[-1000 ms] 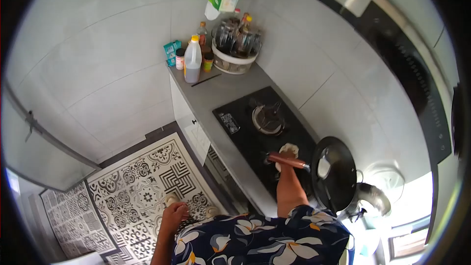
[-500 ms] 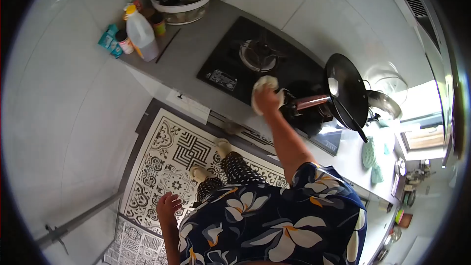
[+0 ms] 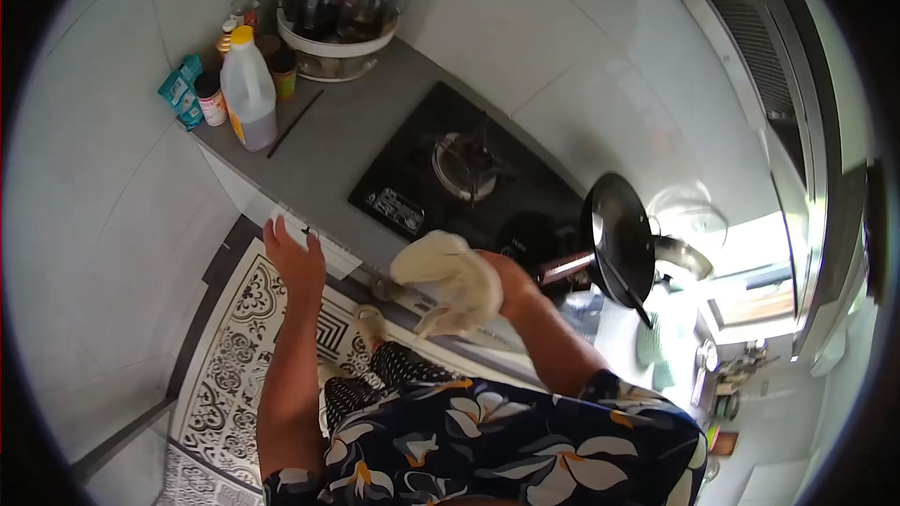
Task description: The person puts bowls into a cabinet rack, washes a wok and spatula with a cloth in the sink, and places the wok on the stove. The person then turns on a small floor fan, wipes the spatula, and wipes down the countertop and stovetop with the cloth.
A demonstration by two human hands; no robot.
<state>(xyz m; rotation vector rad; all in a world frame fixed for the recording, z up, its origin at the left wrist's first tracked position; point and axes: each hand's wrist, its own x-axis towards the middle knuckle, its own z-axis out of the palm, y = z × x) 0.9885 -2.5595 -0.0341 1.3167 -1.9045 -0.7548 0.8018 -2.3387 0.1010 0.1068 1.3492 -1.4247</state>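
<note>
My right hand (image 3: 507,283) is closed on a cream cloth (image 3: 442,274), which hangs loosely in front of the black gas stove (image 3: 389,189), partly over the counter's front edge. The fingers on the cloth are partly hidden by it. My left hand (image 3: 296,258) is raised near the front edge of the counter, above a white drawer front (image 3: 336,260). Its fingers are spread and nothing is in them. On the stove's right side a black wok (image 3: 611,225) stands tilted, its handle (image 3: 564,268) pointing toward my right hand.
A milky plastic jug (image 3: 247,84) with a yellow cap stands at the counter's left end, beside small jars and a teal packet (image 3: 185,92). One chopstick-like dark stick (image 3: 295,123) lies near it. Behind is a white rack (image 3: 337,49) of glass jars. A patterned mat (image 3: 225,356) covers the floor.
My right hand has lifted the cloth off the stove and drawn it back toward me. My left hand has risen from beside my body to the counter's edge. The view has shifted.
</note>
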